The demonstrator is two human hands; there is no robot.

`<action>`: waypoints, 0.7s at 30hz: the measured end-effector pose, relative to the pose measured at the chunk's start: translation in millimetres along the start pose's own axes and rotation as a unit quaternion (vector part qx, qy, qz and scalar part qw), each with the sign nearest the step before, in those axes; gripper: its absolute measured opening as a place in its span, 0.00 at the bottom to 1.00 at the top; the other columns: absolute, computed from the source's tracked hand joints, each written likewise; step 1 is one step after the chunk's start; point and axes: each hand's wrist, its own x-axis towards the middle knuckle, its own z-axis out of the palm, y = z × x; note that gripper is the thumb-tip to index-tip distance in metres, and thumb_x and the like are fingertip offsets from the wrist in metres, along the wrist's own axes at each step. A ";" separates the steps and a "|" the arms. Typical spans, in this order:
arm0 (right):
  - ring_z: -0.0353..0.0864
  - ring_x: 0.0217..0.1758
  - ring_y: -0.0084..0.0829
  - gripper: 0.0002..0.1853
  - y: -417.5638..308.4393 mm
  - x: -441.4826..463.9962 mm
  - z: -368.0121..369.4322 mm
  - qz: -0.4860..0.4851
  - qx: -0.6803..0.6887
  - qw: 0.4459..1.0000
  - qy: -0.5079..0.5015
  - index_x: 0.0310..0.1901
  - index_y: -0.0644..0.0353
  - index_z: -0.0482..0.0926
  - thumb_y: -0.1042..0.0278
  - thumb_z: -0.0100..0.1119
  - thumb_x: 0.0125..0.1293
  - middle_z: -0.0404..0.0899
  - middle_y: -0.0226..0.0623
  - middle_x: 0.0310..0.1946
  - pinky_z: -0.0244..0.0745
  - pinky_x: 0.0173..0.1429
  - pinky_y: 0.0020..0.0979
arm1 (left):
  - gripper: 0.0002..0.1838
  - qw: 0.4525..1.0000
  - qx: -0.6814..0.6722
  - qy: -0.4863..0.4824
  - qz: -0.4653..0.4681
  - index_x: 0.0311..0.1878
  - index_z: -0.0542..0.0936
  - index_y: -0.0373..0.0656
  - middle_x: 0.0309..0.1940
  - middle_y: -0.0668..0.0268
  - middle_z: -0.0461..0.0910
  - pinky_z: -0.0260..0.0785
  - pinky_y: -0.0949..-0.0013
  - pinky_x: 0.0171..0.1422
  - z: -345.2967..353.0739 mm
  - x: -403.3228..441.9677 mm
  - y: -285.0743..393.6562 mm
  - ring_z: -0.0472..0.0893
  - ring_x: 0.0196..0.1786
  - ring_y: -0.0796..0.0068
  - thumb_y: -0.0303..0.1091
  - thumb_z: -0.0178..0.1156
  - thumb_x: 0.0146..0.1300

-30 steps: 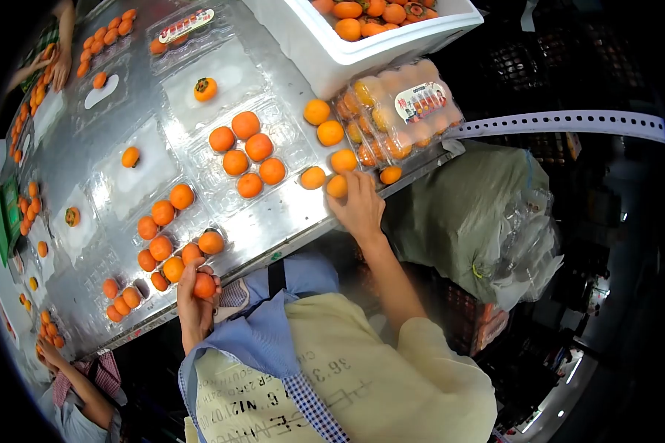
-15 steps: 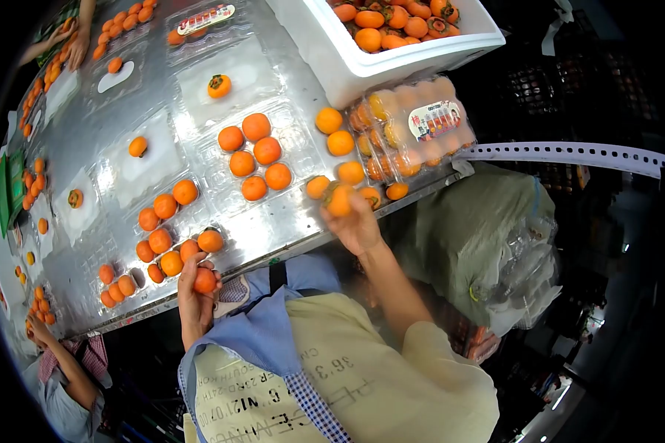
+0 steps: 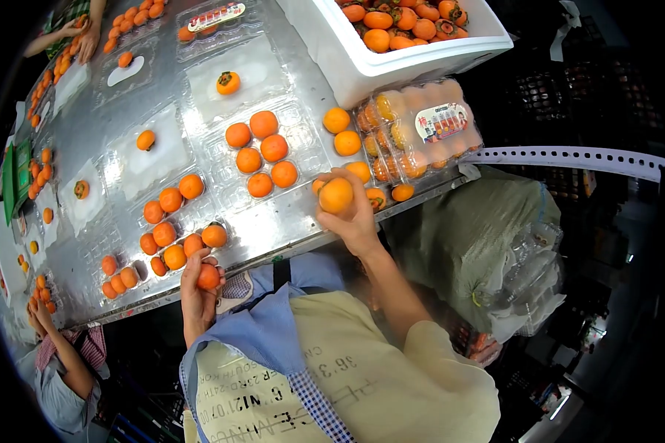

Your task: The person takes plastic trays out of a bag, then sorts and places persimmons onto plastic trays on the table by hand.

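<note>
At the table's front edge my left hand is closed around a red-orange persimmon. My right hand holds a yellower orange persimmon raised above the metal table. Loose yellow-orange persimmons lie just beyond it, beside a closed, filled clear pack with a label. Between my hands and farther back sits a clear tray with several persimmons in its cups. More persimmons rest in a tray by my left hand.
A white foam box full of persimmons stands at the back right. A big green sack is below the table's right edge. Another person's hands are at the upper left, and a co-worker is at the lower left.
My right hand has picked up a persimmon from the table and lifted it, turning palm upward. My left hand keeps its persimmon in nearly the same place. The view has shifted slightly.
</note>
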 end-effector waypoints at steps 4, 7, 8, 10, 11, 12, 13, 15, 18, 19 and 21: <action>0.74 0.42 0.26 0.30 8.5 1.3 -4.6 -0.038 -0.149 0.988 0.001 0.58 0.60 0.60 0.82 0.61 0.55 0.69 0.38 0.52 0.71 0.48 0.25 | 0.17 1.000 0.000 -0.009 0.002 0.50 0.72 0.37 0.34 0.63 0.74 0.74 0.75 0.33 -2.9 0.1 -1.7 0.78 0.33 0.74 0.42 0.51 0.68; 0.76 0.44 0.35 0.29 13.5 -0.7 -16.8 -0.032 -0.364 0.931 0.014 0.56 0.60 0.61 0.75 0.63 0.54 0.70 0.41 0.50 0.72 0.49 0.30 | 0.17 1.000 -0.007 -0.008 0.000 0.50 0.72 0.37 0.35 0.63 0.74 0.74 0.75 0.33 -1.8 -1.8 -1.5 0.78 0.33 0.73 0.42 0.51 0.68; 0.77 0.45 0.38 0.28 13.1 -2.1 -20.2 -0.021 -0.434 0.900 0.018 0.55 0.60 0.61 0.72 0.64 0.54 0.70 0.43 0.49 0.72 0.49 0.32 | 0.17 1.000 -0.009 -0.006 0.000 0.51 0.72 0.37 0.35 0.63 0.74 0.74 0.74 0.34 -2.4 -1.1 -2.3 0.78 0.33 0.73 0.42 0.51 0.68; 0.77 0.43 0.50 0.29 11.8 -5.9 -29.6 0.029 -0.551 0.834 0.011 0.53 0.60 0.63 0.67 0.64 0.51 0.70 0.46 0.47 0.74 0.45 0.40 | 0.18 1.000 -0.012 0.001 0.002 0.51 0.72 0.37 0.35 0.64 0.74 0.74 0.74 0.34 -5.4 -0.4 -3.1 0.78 0.33 0.72 0.42 0.51 0.68; 0.77 0.42 0.51 0.28 13.6 -8.4 -37.5 0.025 -0.608 0.794 -0.007 0.53 0.60 0.63 0.67 0.63 0.50 0.70 0.45 0.47 0.74 0.44 0.42 | 0.18 1.000 -0.008 -0.003 0.005 0.51 0.71 0.37 0.35 0.64 0.74 0.74 0.74 0.34 -7.7 0.9 -4.3 0.78 0.34 0.72 0.42 0.51 0.68; 0.77 0.41 0.52 0.28 14.6 -10.3 -42.5 0.021 -0.661 0.749 -0.027 0.53 0.60 0.64 0.67 0.62 0.50 0.70 0.45 0.48 0.74 0.43 0.43 | 0.18 1.000 -0.006 -0.001 0.002 0.51 0.72 0.37 0.35 0.64 0.74 0.74 0.74 0.34 -6.9 0.6 -4.2 0.78 0.34 0.72 0.43 0.51 0.68; 0.77 0.41 0.51 0.28 15.3 -11.6 -45.0 0.022 -0.677 0.735 -0.035 0.53 0.60 0.64 0.67 0.62 0.50 0.69 0.44 0.48 0.74 0.42 0.43 | 0.18 1.000 -0.003 0.002 -0.001 0.51 0.72 0.37 0.35 0.64 0.74 0.74 0.74 0.34 -5.6 0.5 -3.8 0.78 0.34 0.72 0.43 0.52 0.68; 0.77 0.40 0.50 0.27 15.5 -13.4 -48.4 0.025 -0.708 0.704 -0.052 0.53 0.60 0.65 0.68 0.61 0.50 0.69 0.43 0.49 0.74 0.40 0.44 | 0.18 1.000 0.003 0.000 -0.005 0.51 0.72 0.37 0.35 0.63 0.74 0.74 0.75 0.34 -2.9 1.5 -3.3 0.78 0.34 0.72 0.43 0.52 0.68; 0.77 0.42 0.49 0.26 18.3 -15.3 -51.7 -0.009 -0.709 0.703 -0.042 0.53 0.60 0.67 0.69 0.61 0.51 0.68 0.43 0.50 0.74 0.41 0.43 | 0.18 1.000 0.016 -0.008 -0.009 0.51 0.72 0.38 0.35 0.63 0.74 0.74 0.75 0.34 -0.3 2.3 -2.7 0.78 0.34 0.73 0.43 0.52 0.67; 0.77 0.43 0.49 0.26 21.1 -15.0 -53.8 -0.016 -0.703 0.710 -0.031 0.54 0.60 0.67 0.69 0.61 0.51 0.68 0.44 0.50 0.74 0.42 0.43 | 0.18 1.000 0.019 -0.009 -0.008 0.51 0.72 0.38 0.35 0.63 0.74 0.74 0.75 0.34 0.4 2.4 -2.7 0.78 0.34 0.73 0.43 0.52 0.67; 0.77 0.44 0.50 0.26 23.1 -12.8 -58.1 -0.031 -0.692 0.721 -0.007 0.54 0.60 0.67 0.70 0.61 0.51 0.69 0.45 0.49 0.75 0.43 0.44 | 0.18 1.000 0.021 -0.012 -0.007 0.51 0.72 0.38 0.35 0.63 0.74 0.74 0.75 0.34 1.9 3.5 -2.0 0.78 0.33 0.74 0.43 0.53 0.67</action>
